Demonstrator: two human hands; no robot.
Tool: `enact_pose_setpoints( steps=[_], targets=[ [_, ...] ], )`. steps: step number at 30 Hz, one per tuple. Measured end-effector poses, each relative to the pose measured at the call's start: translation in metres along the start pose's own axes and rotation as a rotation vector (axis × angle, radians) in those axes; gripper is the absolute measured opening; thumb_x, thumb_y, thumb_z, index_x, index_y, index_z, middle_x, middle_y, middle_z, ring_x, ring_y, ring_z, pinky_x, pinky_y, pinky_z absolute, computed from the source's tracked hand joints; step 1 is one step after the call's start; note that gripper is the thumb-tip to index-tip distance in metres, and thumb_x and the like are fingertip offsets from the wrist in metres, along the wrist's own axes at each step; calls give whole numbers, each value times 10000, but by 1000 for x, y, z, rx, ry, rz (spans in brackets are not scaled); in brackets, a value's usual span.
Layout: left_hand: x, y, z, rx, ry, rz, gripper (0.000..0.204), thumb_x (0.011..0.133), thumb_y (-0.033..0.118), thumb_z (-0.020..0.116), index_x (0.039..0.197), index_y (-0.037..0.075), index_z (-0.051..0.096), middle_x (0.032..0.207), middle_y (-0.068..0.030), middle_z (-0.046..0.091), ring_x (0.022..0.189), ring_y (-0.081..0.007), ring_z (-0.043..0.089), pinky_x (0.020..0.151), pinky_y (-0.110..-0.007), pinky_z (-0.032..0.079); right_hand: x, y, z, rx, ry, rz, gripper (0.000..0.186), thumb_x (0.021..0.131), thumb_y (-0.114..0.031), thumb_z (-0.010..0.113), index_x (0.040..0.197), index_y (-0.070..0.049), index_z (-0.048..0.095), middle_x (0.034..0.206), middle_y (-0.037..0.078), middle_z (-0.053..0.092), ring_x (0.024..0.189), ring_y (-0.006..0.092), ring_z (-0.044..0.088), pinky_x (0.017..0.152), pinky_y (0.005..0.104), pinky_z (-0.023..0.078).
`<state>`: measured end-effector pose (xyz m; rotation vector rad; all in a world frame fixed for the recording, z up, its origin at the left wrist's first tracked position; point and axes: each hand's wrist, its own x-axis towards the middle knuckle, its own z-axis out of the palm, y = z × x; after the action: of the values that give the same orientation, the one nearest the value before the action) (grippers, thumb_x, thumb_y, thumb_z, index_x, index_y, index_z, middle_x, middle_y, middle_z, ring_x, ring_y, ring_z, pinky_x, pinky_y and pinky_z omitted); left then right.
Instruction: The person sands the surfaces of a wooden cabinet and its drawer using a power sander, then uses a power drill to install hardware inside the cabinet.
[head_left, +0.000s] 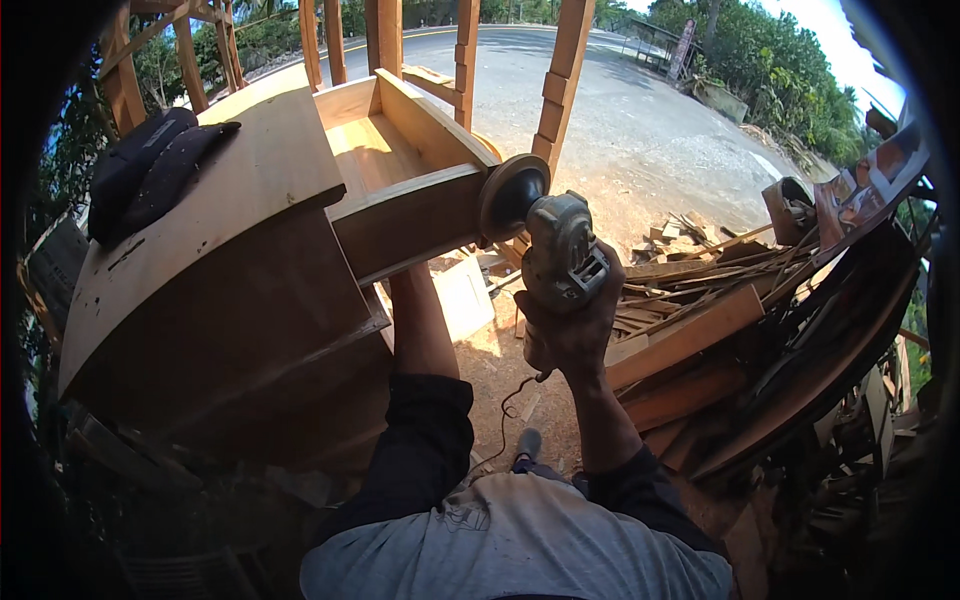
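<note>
My right hand (590, 320) grips a grimy angle grinder (562, 250) with a round sanding disc (515, 195), held against or just beside the right end of a wooden drawer (405, 225). My left hand (408, 278) reaches beneath that drawer; its fingers are hidden. The drawer sticks out of a curved wooden cabinet (215, 290), its open interior pale. A dark cloth or cap (150, 175) lies on the cabinet top. The grinder's cord (510, 410) hangs down from my right hand toward the ground.
Timber posts (560, 80) stand ahead, with a paved road (660, 130) and greenery beyond. A pile of wood offcuts and boards (690, 335) crowds my right side. A pale panel (460, 295) leans below the drawer. Sawdust covers the ground (530, 400) by my foot.
</note>
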<state>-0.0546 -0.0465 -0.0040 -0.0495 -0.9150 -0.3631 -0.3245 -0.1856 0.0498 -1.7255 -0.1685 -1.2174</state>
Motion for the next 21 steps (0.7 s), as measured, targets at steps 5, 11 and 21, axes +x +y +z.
enact_pose_setpoints(
  steps=[5,11,21],
  targets=[
    [1,-3,1,-36,6,-18,451,1007,353,505,1324,33,516,1329,-113,566,1248,-271,524,1110,-434,379,1,-5,2,-129,-4,22,921,708,-152,863,1405,-27,273,1206,192,569,1081,275,621,908,393,516],
    [8,-7,2,-60,5,-27,454,1007,348,505,1329,28,508,1319,-115,566,1241,-270,525,1103,-431,384,3,6,3,1,5,66,919,694,-124,866,1389,0,278,1197,188,552,1080,279,608,920,392,502],
    [10,-5,-4,-83,16,-34,460,1008,339,505,1338,19,495,1301,-117,566,1229,-268,528,1092,-426,392,-20,17,6,-137,-12,57,922,705,-123,858,1391,-4,254,1187,193,538,1069,291,608,917,393,500]
  ],
)
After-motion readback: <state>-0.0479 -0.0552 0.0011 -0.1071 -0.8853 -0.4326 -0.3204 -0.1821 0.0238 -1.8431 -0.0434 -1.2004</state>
